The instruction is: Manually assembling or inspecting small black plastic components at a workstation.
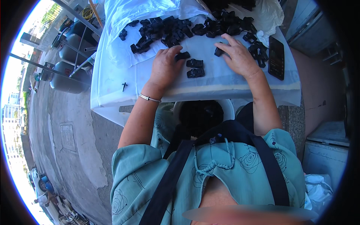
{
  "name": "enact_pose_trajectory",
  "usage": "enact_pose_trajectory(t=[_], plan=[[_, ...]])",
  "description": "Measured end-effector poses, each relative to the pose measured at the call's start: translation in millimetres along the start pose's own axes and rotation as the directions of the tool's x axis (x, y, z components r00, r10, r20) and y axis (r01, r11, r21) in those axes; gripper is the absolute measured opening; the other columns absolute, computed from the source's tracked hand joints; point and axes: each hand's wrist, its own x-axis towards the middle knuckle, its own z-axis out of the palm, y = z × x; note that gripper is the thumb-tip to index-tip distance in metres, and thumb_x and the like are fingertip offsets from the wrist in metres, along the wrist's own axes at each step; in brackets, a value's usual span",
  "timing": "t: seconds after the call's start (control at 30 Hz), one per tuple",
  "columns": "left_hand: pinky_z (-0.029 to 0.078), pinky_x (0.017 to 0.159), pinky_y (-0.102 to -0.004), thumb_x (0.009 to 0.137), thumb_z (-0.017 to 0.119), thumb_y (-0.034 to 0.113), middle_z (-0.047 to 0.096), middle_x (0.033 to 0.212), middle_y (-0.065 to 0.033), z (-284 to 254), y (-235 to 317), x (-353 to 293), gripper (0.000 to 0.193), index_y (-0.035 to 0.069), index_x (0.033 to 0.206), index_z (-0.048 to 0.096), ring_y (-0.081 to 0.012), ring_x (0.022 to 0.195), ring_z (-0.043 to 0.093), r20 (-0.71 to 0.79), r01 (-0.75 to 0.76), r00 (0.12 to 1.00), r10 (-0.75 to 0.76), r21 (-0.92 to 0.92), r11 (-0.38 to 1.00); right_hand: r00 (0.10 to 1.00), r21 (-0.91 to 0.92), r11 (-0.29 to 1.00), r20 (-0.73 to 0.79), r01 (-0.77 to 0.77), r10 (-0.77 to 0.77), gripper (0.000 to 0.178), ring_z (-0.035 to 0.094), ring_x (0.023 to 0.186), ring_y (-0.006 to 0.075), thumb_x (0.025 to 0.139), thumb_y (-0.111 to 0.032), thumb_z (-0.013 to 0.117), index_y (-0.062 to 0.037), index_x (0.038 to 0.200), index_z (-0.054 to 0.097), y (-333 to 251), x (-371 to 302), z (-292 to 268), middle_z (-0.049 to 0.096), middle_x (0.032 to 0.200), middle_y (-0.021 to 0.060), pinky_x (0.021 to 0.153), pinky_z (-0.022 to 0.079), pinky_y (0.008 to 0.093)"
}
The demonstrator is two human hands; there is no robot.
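Far left on white plastic sheet (pixel 112 75): small black stray piece (pixel 124 86), apart from rest. Our left hand (pixel 165 67) lies palm down, fingertips pinching one small black plastic clip (pixel 182 56). Just right of it, two same clips (pixel 195 68) lie side by side, not touched. Our right hand (pixel 238 56) is spread flat, fingers pressing another black clip (pixel 219 51). Big heap of black clips (pixel 180 28) is behind both hands. Black flat phone (pixel 276 58) lies at right edge. We judge: better take one clip at time, keep sorted ones apart from heap.
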Motion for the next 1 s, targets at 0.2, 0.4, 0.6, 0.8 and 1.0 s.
enact_pose_trajectory(t=[0.2, 0.4, 0.6, 0.8, 1.0], plan=[[0.053, 0.079, -0.0348, 0.072, 0.075, 0.006, 0.067, 0.098, -0.0097, 6.8, -1.3, 3.0, 0.054, 0.011, 0.122, 0.055, -0.0255, 0.086, 0.064, 0.124, 0.098, 0.989, -0.082, -0.124, 0.988, 0.988, 0.419, 0.897, 0.111, -0.145, 0.108, 0.036, 0.062, 0.103, 0.0287, 0.084, -0.007, 0.064, -0.0104, 0.119, 0.061, -18.3, 13.5, 1.2, 0.063, 0.115, 0.012, 0.09, 0.051, 0.0352], [0.054, 0.078, -0.0353, 0.071, 0.074, 0.007, 0.068, 0.098, -0.0117, 9.5, 7.2, 7.7, 0.059, 0.008, 0.125, 0.052, -0.0262, 0.086, 0.067, 0.184, 0.238, 0.964, -0.194, -0.255, 0.937, 0.986, 0.558, 0.815, -0.047, 0.159, -0.161, 0.028, 0.062, 0.1, 0.0283, 0.084, -0.004, 0.062, -0.0079, 0.112, 0.065, -46.5, 25.0, 27.1, 0.064, 0.11, 0.0114, 0.086, 0.052, 0.0354], [0.054, 0.078, -0.0342, 0.071, 0.075, 0.008, 0.068, 0.099, -0.0137, 6.2, 3.4, 6.2, 0.056, 0.006, 0.122, 0.054, -0.0259, 0.085, 0.068, 0.19, 0.184, 0.972, -0.137, -0.253, 0.95, 0.986, 0.506, 0.846, -0.105, 0.168, -0.133, 0.027, 0.064, 0.097, 0.0276, 0.086, -0.002, 0.06, -0.0079, 0.111, 0.067, -50.6, 21.8, 33.9, 0.066, 0.107, 0.0128, 0.083, 0.053, 0.0341], [0.054, 0.078, -0.034, 0.071, 0.075, 0.008, 0.068, 0.098, -0.0137, 2.8, 6.5, 8.9, 0.054, 0.006, 0.121, 0.055, -0.0254, 0.087, 0.068, 0.221, 0.208, 0.964, -0.147, -0.286, 0.935, 0.992, 0.614, 0.782, -0.113, 0.11, -0.051, 0.023, 0.064, 0.091, 0.03, 0.084, -0.005, 0.059, -0.0066, 0.105, 0.068, -52.7, 25.1, 35.2, 0.067, 0.097, 0.0138, 0.082, 0.053, 0.038], [0.054, 0.078, -0.0346, 0.07, 0.075, 0.01, 0.067, 0.096, -0.0137, 3.7, 5.2, 8.1, 0.053, 0.006, 0.119, 0.056, -0.0263, 0.087, 0.067, 0.204, 0.192, 0.969, -0.142, -0.252, 0.948, 0.991, 0.498, 0.866, 0.084, 0.048, -0.104, 0.023, 0.063, 0.095, 0.0288, 0.089, -0.009, 0.057, -0.0035, 0.109, 0.066, -59.6, 38.9, 20.6, 0.065, 0.103, 0.014, 0.084, 0.051, 0.0359]])
